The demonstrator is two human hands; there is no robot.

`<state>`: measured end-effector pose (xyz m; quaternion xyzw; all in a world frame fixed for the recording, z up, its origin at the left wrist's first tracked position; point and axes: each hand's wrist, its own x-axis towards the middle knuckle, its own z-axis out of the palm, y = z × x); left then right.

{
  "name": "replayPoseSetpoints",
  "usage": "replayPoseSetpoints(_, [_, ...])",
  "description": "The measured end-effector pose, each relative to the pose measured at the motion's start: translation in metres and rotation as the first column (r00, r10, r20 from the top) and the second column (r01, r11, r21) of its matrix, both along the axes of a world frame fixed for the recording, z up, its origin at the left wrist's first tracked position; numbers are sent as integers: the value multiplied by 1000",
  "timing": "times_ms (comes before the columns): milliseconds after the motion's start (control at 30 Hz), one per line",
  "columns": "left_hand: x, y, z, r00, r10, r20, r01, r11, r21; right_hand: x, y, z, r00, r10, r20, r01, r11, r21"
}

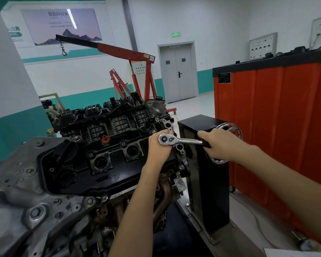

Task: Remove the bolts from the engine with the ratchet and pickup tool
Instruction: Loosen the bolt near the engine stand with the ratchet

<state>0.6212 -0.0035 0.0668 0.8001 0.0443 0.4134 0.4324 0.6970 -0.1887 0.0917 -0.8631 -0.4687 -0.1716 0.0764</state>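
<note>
l hand (160,148) cups ratchet (183,140) head (socket end hidden); r hand (219,143) grips handle.

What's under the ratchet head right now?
The left hand cups the ratchet head from below, over the engine's black cover. Any socket or bolt beneath is hidden by the head and hand.

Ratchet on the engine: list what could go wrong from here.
1. The right hand grips the ratchet handle just in front of the handwheel; if the ratchet slips, knuckles may hit it.
2. The left hand cups the ratchet head against the engine, so it could get pinched.
3. A loosened bolt might drop into the open wells nearby.
</note>
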Motion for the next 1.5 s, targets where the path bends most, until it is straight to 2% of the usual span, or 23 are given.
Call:
replayPoseSetpoints(67, [4, 2, -2, 998, 37, 58, -30, 993, -114, -22, 8, -25, 968, 31, -249, -2, 993, 117])
replayPoseSetpoints(133, [9, -2, -5, 994, 56, 90, -44, 990, -131, -53, 17, -55, 799, 153, -581, 19, 960, 278])
replayPoseSetpoints(167, [11, -5, -6, 994, 49, 96, -37, 992, -121, -69, 23, -68, 707, 220, -672, 47, 934, 355])
replayPoseSetpoints(267, [13, -11, -10, 994, -5, 107, 16, 995, -101, -103, 42, -93, 521, 408, -750, 139, 827, 545])
replayPoseSetpoints(300, [13, -10, -10, 994, -18, 111, 28, 996, -85, -105, 44, -95, 499, 429, -753, 154, 811, 565])
replayPoseSetpoints(333, [12, -9, -10, 994, -21, 110, 27, 998, -53, -102, 43, -94, 520, 411, -749, 148, 820, 553])
replayPoseSetpoints(467, [3, 2, -7, 996, -86, 13, 86, 996, 31, -44, 11, -69, 781, 190, -595, 2, 952, 306])
replayPoseSetpoints(567, [1, 6, -2, 992, -90, -91, 101, 987, 122, 0, -7, -29, 961, 40, -275, -17, 996, 84])
replayPoseSetpoints(633, [1, 4, -1, 993, -79, -87, 88, 990, 111, 12, -7, -12, 994, 1, -105, 4, 999, 49])
replayPoseSetpoints(700, [1, 3, -3, 998, -54, -13, 54, 999, 3, 3, -2, -13, 990, 1, -143, 9, 998, 69])
replayPoseSetpoints(767, [3, 2, -5, 998, -36, 57, 41, 995, -88, -21, 7, -35, 925, 53, -377, 7, 988, 157])
replayPoseSetpoints(833, [7, -3, -7, 995, -32, 94, 43, 991, -124, -55, 19, -63, 747, 178, -641, 16, 958, 285])
replayPoseSetpoints(867, [9, -6, -7, 994, -32, 101, 45, 991, -127, -72, 26, -75, 655, 255, -711, 37, 929, 368])
replayPoseSetpoints(933, [11, -11, -9, 993, -57, 100, 72, 985, -155, -98, 40, -91, 506, 410, -759, 104, 844, 526])
replayPoseSetpoints(1000, [11, -11, -9, 993, -83, 89, 95, 984, -152, -108, 46, -94, 438, 475, -763, 152, 797, 584])
replayPoseSetpoints(1033, [10, -8, -9, 994, -80, 79, 90, 989, -119, -105, 45, -92, 459, 451, -765, 151, 809, 568])
replayPoseSetpoints(1167, [4, 5, -8, 994, -110, 0, 110, 994, -10, -54, 15, -65, 744, 195, -639, 34, 944, 327])
replayPoseSetpoints(1233, [2, 6, -7, 992, -119, -30, 120, 992, 42, -21, -2, -37, 892, 74, -445, -4, 988, 157])
replayPoseSetpoints(1300, [1, 3, -7, 995, -95, -37, 97, 993, 73, 2, -9, -11, 980, -2, -198, 16, 998, 68])
replayPoseSetpoints(1333, [2, 1, -7, 997, -74, -15, 75, 996, 57, 7, -8, -5, 992, -11, -126, 20, 998, 67])
replayPoseSetpoints(1400, [4, -1, -7, 999, -23, 46, 25, 999, -43, 1, -2, -11, 994, -27, -107, 39, 993, 109])
replayPoseSetpoints(1433, [6, -2, -8, 998, -7, 69, 14, 994, -107, -8, 3, -24, 985, -27, -168, 55, 985, 162])
replayPoseSetpoints(1500, [10, -3, -9, 992, -29, 121, 56, 973, -224, -36, 12, -57, 896, 63, -439, 84, 948, 308])
